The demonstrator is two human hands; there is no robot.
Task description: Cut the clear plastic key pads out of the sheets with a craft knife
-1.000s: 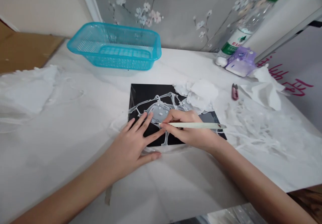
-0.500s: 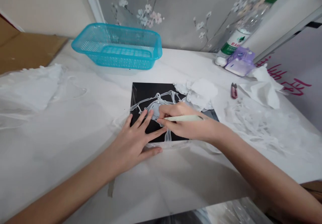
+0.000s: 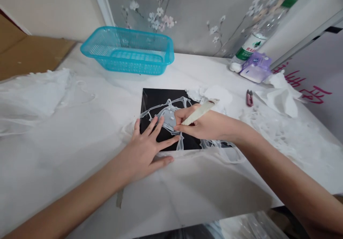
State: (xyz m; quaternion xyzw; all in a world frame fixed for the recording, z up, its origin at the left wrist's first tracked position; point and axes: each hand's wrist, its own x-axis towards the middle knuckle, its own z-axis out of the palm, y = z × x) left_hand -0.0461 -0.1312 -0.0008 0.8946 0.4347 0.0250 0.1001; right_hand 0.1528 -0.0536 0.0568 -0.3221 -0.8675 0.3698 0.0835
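Note:
A black board (image 3: 155, 97) lies on the white table, with a pale translucent moulded piece (image 3: 168, 118) and its stringy film across it. My left hand (image 3: 146, 149) rests flat on the board's near left edge, fingers spread, fingertips beside the moulded piece. My right hand (image 3: 207, 124) is closed in a pen grip on a cream-coloured stick tool (image 3: 200, 111). Its tip is down at the moulded piece and its far end tilts up to the right.
A turquoise plastic basket (image 3: 128, 49) stands at the back. Crumpled white tissue (image 3: 218, 95) lies beside the board, more white sheets at left (image 3: 32, 92) and right (image 3: 281, 96). A small red clipper (image 3: 249, 98), a purple tissue pack (image 3: 255, 67) and a bottle (image 3: 252, 42) sit back right.
My right hand has swung the stick tool from lying level and pointing right to tilted up toward the back right. My left hand has stayed flat on the board.

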